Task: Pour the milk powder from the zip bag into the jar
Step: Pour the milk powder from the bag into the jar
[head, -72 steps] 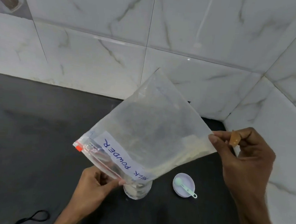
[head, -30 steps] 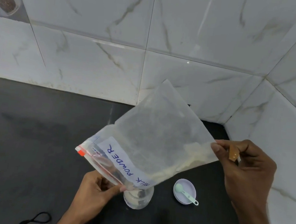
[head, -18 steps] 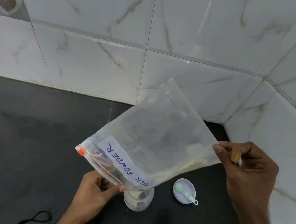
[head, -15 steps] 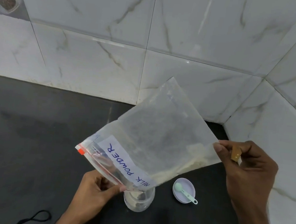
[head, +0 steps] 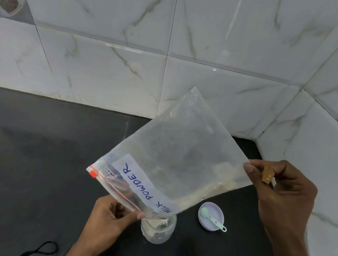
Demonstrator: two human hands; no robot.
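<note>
Head view: your left hand (head: 111, 215) pinches the zip bag (head: 173, 161) mouth over the jar (head: 158, 229), right hand (head: 282, 187) pinches the raised bottom corner, so lift that corner higher, tap the leftover powder down, keep the opening centered.

The dark desk (head: 36, 155) carries a clear jar (head: 158, 230) holding some pale powder, just beside the left grip (head: 108, 217). A lilac lid (head: 211, 215) with a small green spoon (head: 213, 219) in it lies below the right grip (head: 282, 192). A black cord loop (head: 40, 249) lies left of the left wrist.
</note>
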